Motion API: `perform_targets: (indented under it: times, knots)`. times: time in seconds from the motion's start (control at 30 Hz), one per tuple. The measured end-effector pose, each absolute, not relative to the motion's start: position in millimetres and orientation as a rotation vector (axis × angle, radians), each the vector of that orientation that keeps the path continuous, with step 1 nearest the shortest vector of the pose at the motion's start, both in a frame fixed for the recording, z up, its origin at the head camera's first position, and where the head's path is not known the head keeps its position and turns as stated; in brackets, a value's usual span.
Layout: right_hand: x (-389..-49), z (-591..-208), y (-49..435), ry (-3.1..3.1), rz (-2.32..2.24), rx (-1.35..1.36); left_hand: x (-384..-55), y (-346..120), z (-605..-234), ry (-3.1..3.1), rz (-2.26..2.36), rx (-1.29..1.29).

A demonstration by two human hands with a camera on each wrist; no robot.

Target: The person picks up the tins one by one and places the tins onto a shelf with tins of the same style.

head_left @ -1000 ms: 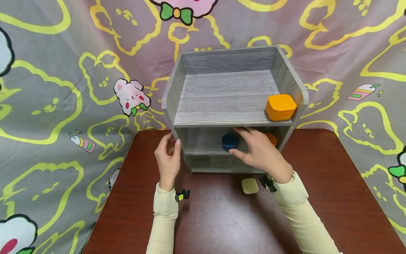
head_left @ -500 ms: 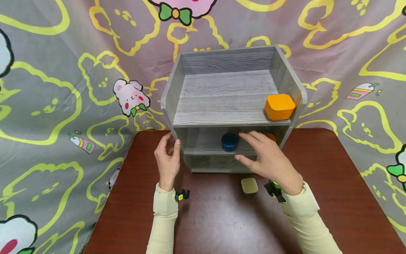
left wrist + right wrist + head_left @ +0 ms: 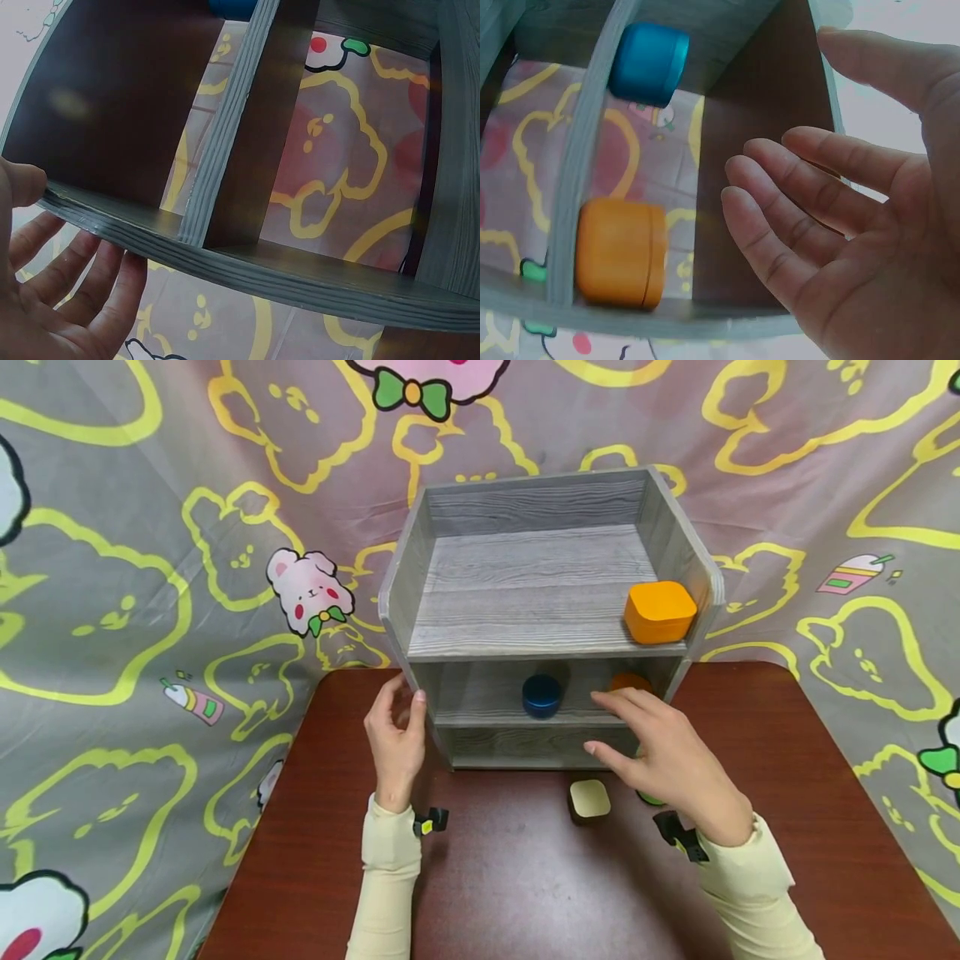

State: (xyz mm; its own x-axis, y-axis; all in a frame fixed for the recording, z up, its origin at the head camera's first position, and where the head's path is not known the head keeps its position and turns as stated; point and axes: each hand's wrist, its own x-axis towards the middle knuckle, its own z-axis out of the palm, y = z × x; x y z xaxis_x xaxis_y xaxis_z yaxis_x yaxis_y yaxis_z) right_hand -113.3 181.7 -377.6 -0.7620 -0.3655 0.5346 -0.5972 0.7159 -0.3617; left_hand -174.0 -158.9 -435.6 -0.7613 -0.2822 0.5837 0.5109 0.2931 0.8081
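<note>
My left hand (image 3: 396,739) grips the left side panel of a grey wooden shelf (image 3: 525,614), thumb on one side of the edge and fingers on the other, as the left wrist view shows. A round blue tin (image 3: 542,696) stands on the middle board. To its right on that board is an orange container (image 3: 622,251), partly hidden behind my right hand in the head view. My right hand (image 3: 671,760) hovers in front of the shelf's right part, fingers spread and holding nothing. On the top board, at the front right, sits an orange-yellow box (image 3: 660,612).
A small box with a cream lid (image 3: 589,800) stands on the brown table (image 3: 495,877) before the shelf. Something green (image 3: 650,797) shows partly under my right hand. A patterned cloth (image 3: 225,610) hangs behind and at the sides.
My right hand has drawn away from beside the blue tin, toward the right and nearer to me. The tin stays on the middle board. My left hand keeps its place.
</note>
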Motion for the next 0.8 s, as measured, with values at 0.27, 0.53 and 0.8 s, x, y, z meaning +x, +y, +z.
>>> perform_targets:
  times: [0.27, 0.53, 0.8]
  knots:
    - [-108, -389, 202, -2.403, 0.76, 0.765, -173, -159, -435, -1.905, -1.521, -0.208]
    - [-105, -398, 215, -2.433, 0.751, 0.717, -173, -157, -434, -1.902, -1.532, -0.192]
    - [-105, -407, 226, -2.43, 0.71, 0.688, -174, -155, -435, -1.905, -1.518, -0.177]
